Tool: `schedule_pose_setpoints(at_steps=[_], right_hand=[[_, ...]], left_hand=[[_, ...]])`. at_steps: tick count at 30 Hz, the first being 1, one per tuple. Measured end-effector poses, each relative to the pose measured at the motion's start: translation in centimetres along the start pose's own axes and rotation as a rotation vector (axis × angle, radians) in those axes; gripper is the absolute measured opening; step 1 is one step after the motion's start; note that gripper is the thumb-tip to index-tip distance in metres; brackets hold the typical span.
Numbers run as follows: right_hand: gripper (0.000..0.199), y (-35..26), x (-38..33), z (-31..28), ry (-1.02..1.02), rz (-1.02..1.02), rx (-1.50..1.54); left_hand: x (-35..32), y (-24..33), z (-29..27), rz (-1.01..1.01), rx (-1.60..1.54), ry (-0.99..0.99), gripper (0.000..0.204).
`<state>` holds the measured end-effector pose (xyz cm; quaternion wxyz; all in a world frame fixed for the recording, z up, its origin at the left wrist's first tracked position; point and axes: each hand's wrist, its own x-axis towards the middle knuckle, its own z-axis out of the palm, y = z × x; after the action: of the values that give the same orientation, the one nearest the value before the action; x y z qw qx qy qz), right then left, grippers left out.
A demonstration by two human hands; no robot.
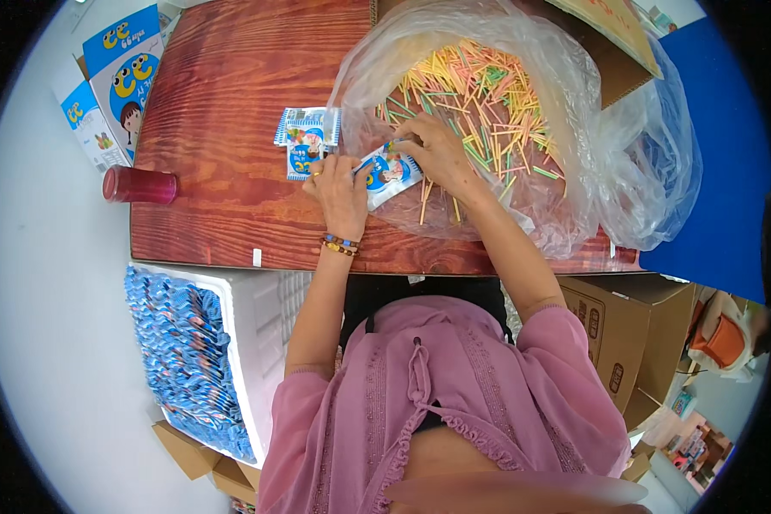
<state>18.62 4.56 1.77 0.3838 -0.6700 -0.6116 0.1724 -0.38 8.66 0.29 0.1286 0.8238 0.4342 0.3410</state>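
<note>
The left hand (341, 190) pinched the near end of a small blue-and-white packet (387, 173), fingers closed on it, while the right hand (441, 154) gripped the packet's far end with its fingertips curled shut — the packet was held between them just above the reddish wooden table (223, 111). The right hand lay over the mouth of a clear plastic bag (574, 128) filled with thin coloured sticks (480, 94) in yellow, pink, orange and green. Just beside the left hand, two more small packets (304, 137) lay flat on the table. Farther left, a red cup (140, 186) lay on its side at the table's edge, and below it a white foam box (257, 343) held rows of blue packets (184, 360).
</note>
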Motion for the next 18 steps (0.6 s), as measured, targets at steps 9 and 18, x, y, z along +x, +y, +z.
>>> schedule_pose_setpoints(at_steps=[9, 18], right_hand=[[0.008, -1.4, -0.8, -1.1, -0.127, 0.246, 0.744], [0.006, -2.9, -2.2, -1.6, -0.012, 0.252, 0.814]], left_hand=[[1.1, 2.7, -1.8, -0.517, -1.000, -0.061, 0.009], [-0.9, 2.7, -1.0, -0.701, -1.334, -0.016, 0.016]])
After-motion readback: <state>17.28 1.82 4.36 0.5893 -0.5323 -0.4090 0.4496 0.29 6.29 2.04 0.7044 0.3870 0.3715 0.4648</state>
